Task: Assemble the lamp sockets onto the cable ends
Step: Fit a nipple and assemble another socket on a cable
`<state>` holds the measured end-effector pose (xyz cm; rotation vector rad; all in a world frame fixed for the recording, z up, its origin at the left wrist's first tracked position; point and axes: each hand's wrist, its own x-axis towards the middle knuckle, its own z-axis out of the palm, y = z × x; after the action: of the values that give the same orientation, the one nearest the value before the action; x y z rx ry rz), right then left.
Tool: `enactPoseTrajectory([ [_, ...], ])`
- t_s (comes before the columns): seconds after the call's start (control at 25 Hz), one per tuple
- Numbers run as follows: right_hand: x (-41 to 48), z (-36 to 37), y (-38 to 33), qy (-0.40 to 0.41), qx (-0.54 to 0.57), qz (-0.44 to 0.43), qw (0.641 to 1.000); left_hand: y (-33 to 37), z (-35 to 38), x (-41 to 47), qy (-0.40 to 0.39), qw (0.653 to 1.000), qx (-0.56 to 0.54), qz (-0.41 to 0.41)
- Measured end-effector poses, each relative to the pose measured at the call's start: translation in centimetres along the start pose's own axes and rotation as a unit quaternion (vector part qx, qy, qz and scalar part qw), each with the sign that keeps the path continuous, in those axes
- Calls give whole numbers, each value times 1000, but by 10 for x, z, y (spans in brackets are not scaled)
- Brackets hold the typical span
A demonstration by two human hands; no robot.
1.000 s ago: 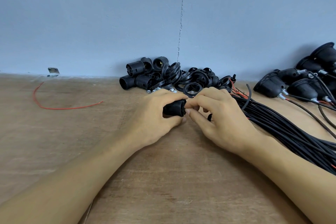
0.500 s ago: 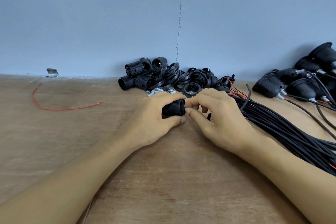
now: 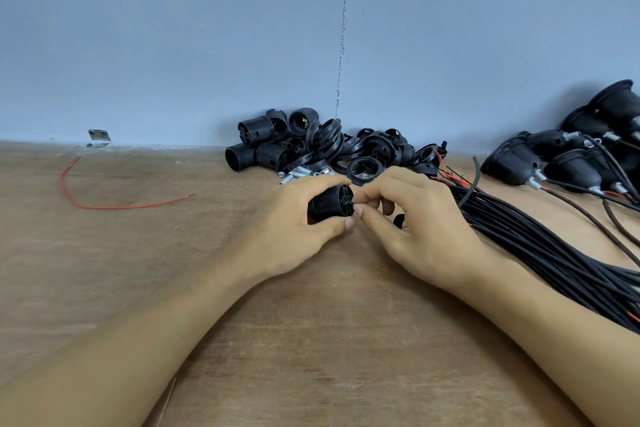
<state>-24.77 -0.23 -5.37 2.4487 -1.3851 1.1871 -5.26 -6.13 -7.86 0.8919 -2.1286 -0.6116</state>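
My left hand [image 3: 294, 229] grips a black ribbed lamp socket [image 3: 327, 206] lying sideways just above the wooden table. My right hand [image 3: 422, 229] pinches something small and dark at the socket's right end face; I cannot tell whether it is a wire end. A black cable piece [image 3: 399, 219] shows under the right palm. A thick bundle of black cables [image 3: 540, 246] runs from beside the right hand to the right edge, with red wire ends [image 3: 453, 177] near its tip.
A heap of black socket bodies and rings [image 3: 311, 149] lies against the blue wall, with small metal screws [image 3: 298, 173] in front. Assembled sockets with cables [image 3: 554, 163] sit at the far right. A loose red wire [image 3: 104, 198] and a metal bracket [image 3: 98, 137] lie at left.
Both hands stay in the same spot on the socket. The right fingers shifted slightly at the socket's end.
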Motion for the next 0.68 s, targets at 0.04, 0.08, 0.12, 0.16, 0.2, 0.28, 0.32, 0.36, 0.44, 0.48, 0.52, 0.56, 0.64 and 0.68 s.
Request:
enactPoseTrajectory([
  [0.04,0,0,0,-1,-8,-3,1000,0,0,0,4,1000,6,5],
  [0.08,0,0,-1,-4,-16,-7,1000,0,1,-1,9,1000,18,11],
  [0.12,0,0,-1,-7,-24,-10,1000,0,1,-1,10,999,31,14],
  [0.16,0,0,-2,-11,-31,-15,999,0,1,-1,10,999,43,15],
  [0.2,1,0,-2,-16,-35,-19,999,0,1,-1,11,999,50,14],
  [0.28,1,-1,-2,-27,-38,-23,999,0,0,-1,16,998,55,19],
  [0.32,1,-1,-2,-33,-37,-22,999,1,0,-2,18,998,57,26],
  [0.36,1,-1,-2,-36,-35,-19,999,1,0,-2,19,998,58,32],
  [0.44,1,-1,-3,-37,-20,-7,999,1,0,-3,22,997,64,42],
  [0.48,1,0,-3,-36,-10,0,999,1,0,-3,22,997,66,44],
  [0.52,1,0,-3,-35,0,4,999,0,0,-4,22,996,68,45],
  [0.56,1,0,-3,-36,8,5,999,0,0,-4,21,996,69,46],
  [0.64,1,0,-3,-40,14,3,999,1,0,-5,17,996,70,50],
  [0.68,1,0,-3,-40,14,1,999,1,-1,-5,14,996,68,50],
])
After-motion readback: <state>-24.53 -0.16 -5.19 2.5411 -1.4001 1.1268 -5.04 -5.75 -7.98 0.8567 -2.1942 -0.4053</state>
